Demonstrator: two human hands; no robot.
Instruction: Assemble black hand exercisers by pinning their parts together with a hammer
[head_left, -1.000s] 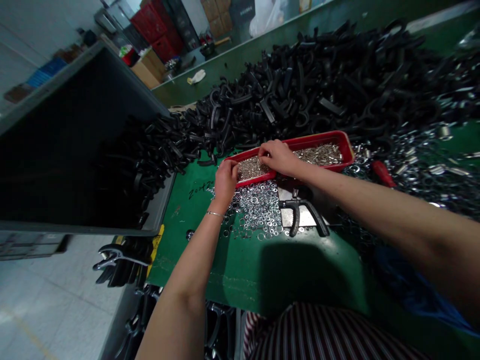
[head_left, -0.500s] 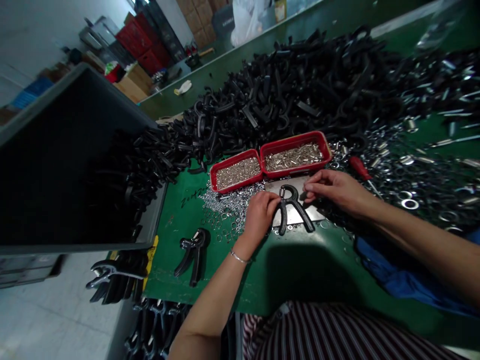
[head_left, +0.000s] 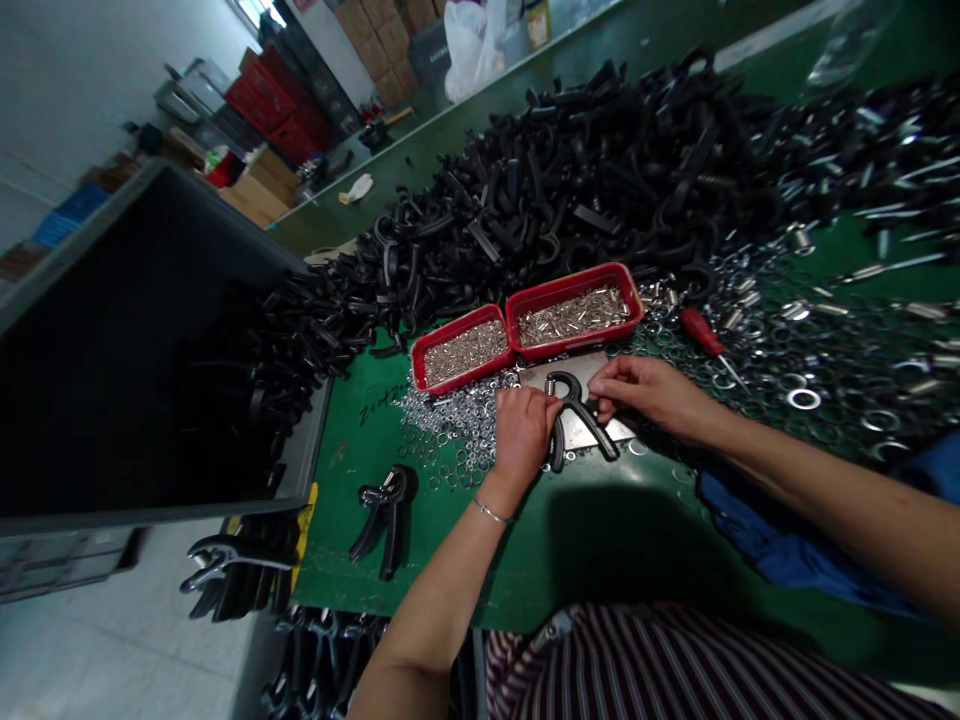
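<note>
A black hand grip strengthener (head_left: pixel 597 433) with a small coil spring lies on a metal plate (head_left: pixel 576 434), its two handles spread towards me. My left hand (head_left: pixel 523 430) is closed, fingers pinching it near the left joint below the spring. On the other side, my right hand (head_left: pixel 640 390) holds its thumb and fingers together close beside the right handle. Whatever is between those fingertips is too small to make out. Another hand grip strengthener (head_left: pixel 393 540) rests on the green table (head_left: pixel 442 545) to the left of my left forearm.
Two red trays (head_left: pixel 517 350) of small metal pins stand behind the plate. Loose washers (head_left: pixel 450 430) lie left of it. Black handle parts (head_left: pixel 525 200) are heaped at the back. A red screwdriver (head_left: pixel 701 330), rings and springs lie right. A large grey crate (head_left: pixel 157 515) stands left.
My right hand has moved in closer to the hand grip strengthener, its fingers now beside the right handle. My left hand still pinches the left side. The whole view has shifted slightly.
</note>
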